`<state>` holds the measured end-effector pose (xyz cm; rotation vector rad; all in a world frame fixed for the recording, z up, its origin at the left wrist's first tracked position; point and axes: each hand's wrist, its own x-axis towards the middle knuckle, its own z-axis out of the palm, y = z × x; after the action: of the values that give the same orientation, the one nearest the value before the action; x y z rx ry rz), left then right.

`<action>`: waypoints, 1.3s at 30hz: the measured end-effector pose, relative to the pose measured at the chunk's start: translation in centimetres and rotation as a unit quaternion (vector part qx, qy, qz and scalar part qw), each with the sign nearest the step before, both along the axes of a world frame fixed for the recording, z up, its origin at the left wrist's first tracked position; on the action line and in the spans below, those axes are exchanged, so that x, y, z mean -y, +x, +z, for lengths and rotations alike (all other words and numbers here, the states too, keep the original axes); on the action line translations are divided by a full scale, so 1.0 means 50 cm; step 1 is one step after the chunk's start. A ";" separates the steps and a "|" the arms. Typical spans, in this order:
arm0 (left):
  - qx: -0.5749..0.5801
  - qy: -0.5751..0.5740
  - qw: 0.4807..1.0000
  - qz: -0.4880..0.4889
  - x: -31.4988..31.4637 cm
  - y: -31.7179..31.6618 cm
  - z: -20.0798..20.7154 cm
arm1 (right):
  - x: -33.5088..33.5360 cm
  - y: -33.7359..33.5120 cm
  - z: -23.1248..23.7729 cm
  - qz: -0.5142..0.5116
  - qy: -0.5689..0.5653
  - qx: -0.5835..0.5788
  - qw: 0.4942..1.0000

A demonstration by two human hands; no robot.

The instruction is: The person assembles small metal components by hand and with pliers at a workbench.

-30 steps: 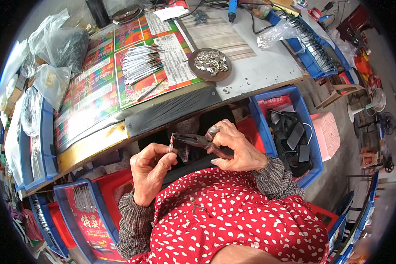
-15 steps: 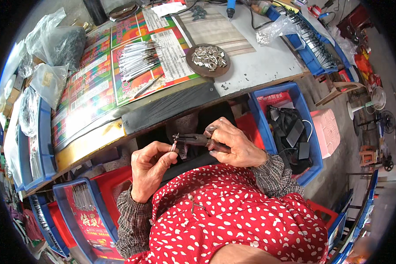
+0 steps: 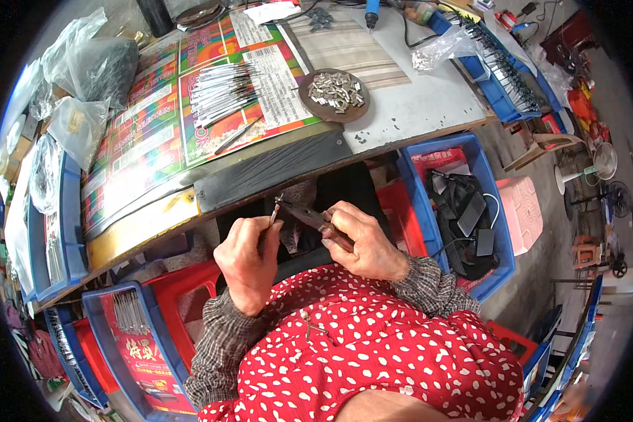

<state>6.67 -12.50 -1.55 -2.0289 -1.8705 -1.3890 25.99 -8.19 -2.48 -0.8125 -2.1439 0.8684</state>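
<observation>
My left hand [image 3: 246, 257] pinches a thin, light-coloured piece [image 3: 274, 213] upright between thumb and fingertips, and most of its length is hidden in the fist. In my right hand [image 3: 362, 243] is a pair of dark pliers [image 3: 309, 216], its handles wrapped by my fingers. The jaws point up and left, and their tip is at the top end of the thin piece. Whether they clamp it is too small to tell. Both hands are held over my lap, just below the table's front edge.
On the table [image 3: 443, 105] lie a round dish [image 3: 309, 105] of small metal sleeves and a bundle of thin white rods [image 3: 221, 91]. A blue tub [image 3: 503, 232] with a black bag stands right of my knees. A blue bin [image 3: 98, 330] with thin metal pieces stands at left.
My left hand has turned and risen a little, its knuckles now facing up. The pliers have tilted, with their jaws moving up toward the table edge. My right hand has shifted slightly left.
</observation>
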 end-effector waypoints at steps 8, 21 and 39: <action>0.414 -0.308 0.827 -0.226 0.015 -0.049 0.035 | -0.009 0.011 -0.002 0.053 0.028 -0.015 0.998; 0.104 -0.092 0.987 -0.078 0.012 -0.018 0.006 | 0.001 0.009 -0.016 0.031 0.006 0.028 0.999; 0.058 -0.084 0.993 -0.061 0.014 -0.016 -0.010 | 0.001 0.001 -0.028 0.019 0.000 0.017 1.000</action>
<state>5.87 -13.19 -2.06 -2.2207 -2.0047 -1.4523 26.03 -8.25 -3.87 -0.7946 -2.1960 0.8808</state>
